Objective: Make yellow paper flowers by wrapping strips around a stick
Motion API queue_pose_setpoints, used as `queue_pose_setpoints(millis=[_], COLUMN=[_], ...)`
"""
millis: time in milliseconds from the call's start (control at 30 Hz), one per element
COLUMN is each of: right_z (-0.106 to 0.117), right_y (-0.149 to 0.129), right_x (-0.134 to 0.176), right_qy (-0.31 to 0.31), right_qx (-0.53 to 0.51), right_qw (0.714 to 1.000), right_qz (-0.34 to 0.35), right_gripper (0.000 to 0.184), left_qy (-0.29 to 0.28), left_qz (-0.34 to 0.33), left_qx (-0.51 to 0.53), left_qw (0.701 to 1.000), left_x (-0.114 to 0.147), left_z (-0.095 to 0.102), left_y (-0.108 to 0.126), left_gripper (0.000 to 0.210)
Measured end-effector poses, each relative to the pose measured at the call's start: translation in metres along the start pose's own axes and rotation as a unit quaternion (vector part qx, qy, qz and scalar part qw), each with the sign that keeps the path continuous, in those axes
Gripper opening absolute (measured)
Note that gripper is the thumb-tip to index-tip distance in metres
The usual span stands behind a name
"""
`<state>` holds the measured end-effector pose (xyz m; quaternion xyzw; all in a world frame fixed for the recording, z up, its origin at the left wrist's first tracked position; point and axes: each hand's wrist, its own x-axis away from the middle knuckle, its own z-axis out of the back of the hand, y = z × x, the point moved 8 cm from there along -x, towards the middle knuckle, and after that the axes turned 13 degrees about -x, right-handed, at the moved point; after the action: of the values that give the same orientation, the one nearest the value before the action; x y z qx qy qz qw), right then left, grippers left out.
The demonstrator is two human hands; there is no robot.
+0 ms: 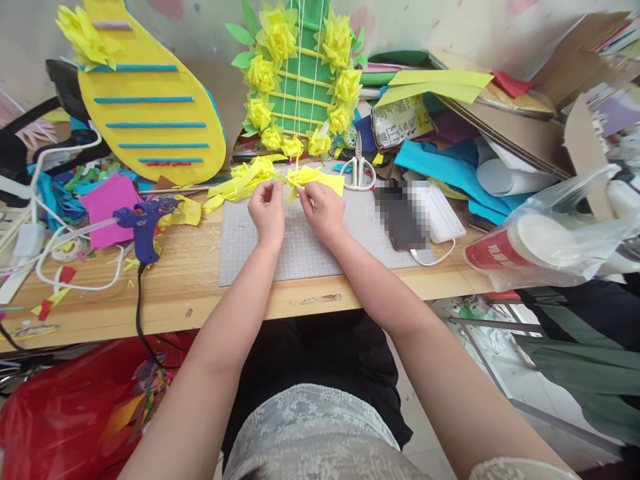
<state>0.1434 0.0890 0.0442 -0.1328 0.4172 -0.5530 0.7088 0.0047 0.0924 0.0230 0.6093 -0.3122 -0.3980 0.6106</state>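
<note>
Above a grey cutting mat (300, 260), both hands come together at a piece of yellow crepe paper (330, 183). My left hand (267, 212) is closed in a pinch at the paper's left end, where a thin strip seems to run between the fingertips. Fingers of my right hand (323, 210) are pinched on the gathered paper, and part of it spreads out behind them. Just left of the hands lies a heap of yellow paper strips (245, 179). White-handled scissors (359, 173) rest on the mat's far side, right of my right hand.
A blue glue gun (145, 223) stands at left near pink paper (111, 207). Behind are a yellow paper-covered shape (160, 113) and a green one (300, 87) edged with yellow paper flowers. A phone (403, 217), white power bank (440, 212) and bagged cup (500, 250) lie right.
</note>
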Motion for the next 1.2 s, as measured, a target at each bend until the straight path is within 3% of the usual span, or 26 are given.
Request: queue_pose_setpoints(millis=[200, 333, 500, 600, 700, 900, 1033, 1200], right_z=[-0.002, -0.004, -0.006, -0.006, -0.008, -0.025, -0.032, -0.032], right_y=[-0.007, -0.01, -0.008, 0.0, 0.01, 0.031, 0.04, 0.045], right_x=[0.001, 0.001, 0.001, 0.001, 0.002, 0.003, 0.001, 0.001], right_qy=[-0.005, -0.003, -0.018, -0.012, 0.003, 0.006, 0.017, 0.026], right_qx=[0.076, 0.119, 0.109, 0.044, -0.089, -0.368, -0.441, -0.461], right_qw=[0.995, 0.988, 0.99, 0.998, 0.996, 0.924, 0.884, 0.865], right_qz=[0.061, 0.1, 0.084, 0.041, -0.008, -0.1, -0.152, -0.198], right_gripper=[0.047, 0.046, 0.042, 0.037, 0.033, 0.026, 0.019, 0.016], left_qy=[-0.068, -0.124, -0.107, -0.097, -0.089, -0.099, -0.087, -0.071], left_qz=[0.115, 0.21, 0.224, 0.209, 0.197, 0.228, 0.241, 0.23], left_qx=[0.024, 0.074, 0.107, 0.119, 0.123, 0.135, 0.132, 0.118], left_qw=[0.991, 0.967, 0.963, 0.966, 0.969, 0.959, 0.957, 0.963], left_x=[0.003, 0.007, 0.006, 0.006, 0.007, 0.013, 0.013, 0.013], left_z=[-0.007, -0.013, -0.015, -0.018, -0.019, -0.027, -0.026, -0.025], left_y=[-0.005, -0.014, -0.017, -0.018, -0.021, -0.024, -0.026, -0.031], left_gripper=[0.016, 0.02, 0.021, 0.021, 0.018, 0.02, 0.016, 0.01])
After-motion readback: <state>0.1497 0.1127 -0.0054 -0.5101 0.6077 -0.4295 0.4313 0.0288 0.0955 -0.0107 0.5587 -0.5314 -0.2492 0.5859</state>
